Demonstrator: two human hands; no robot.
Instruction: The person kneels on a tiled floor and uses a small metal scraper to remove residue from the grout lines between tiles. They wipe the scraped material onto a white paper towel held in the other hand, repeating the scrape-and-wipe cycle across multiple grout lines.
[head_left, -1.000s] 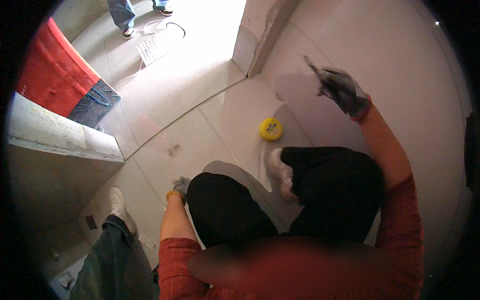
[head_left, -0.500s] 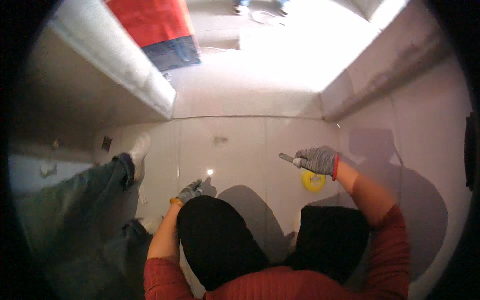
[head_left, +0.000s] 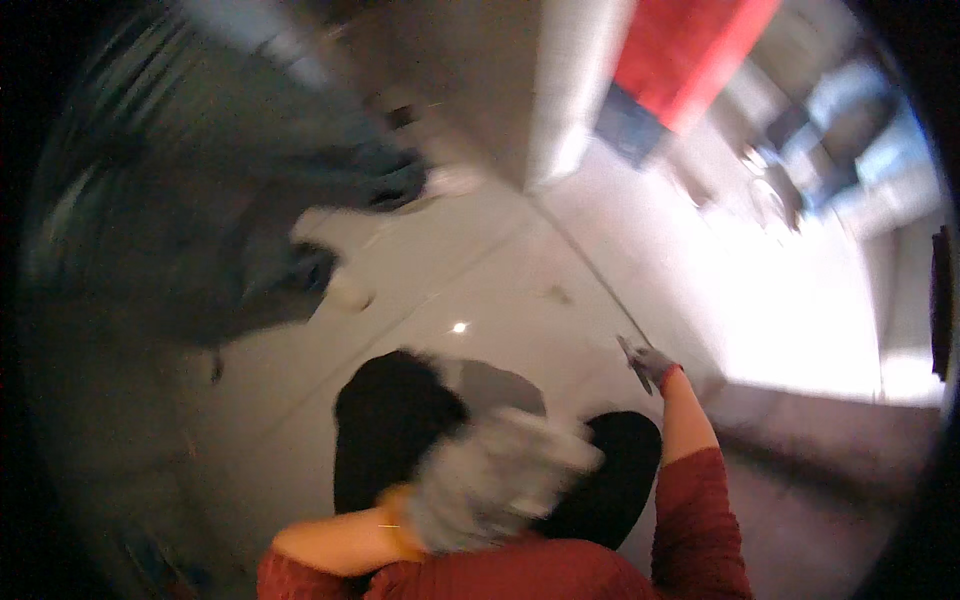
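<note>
Pale tiled floor (head_left: 490, 270); whitish wall edge (head_left: 572, 95); bright glare (head_left: 800, 310) right.

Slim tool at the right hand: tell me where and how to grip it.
The slim tool is probably best gripped around its middle, coming from the person's right, where the gloved right hand already is. It looks long and narrow and slants across the hand, its upper-left end jutting free, so it could be wrapped crosswise. Blur hides finer detail.
</note>
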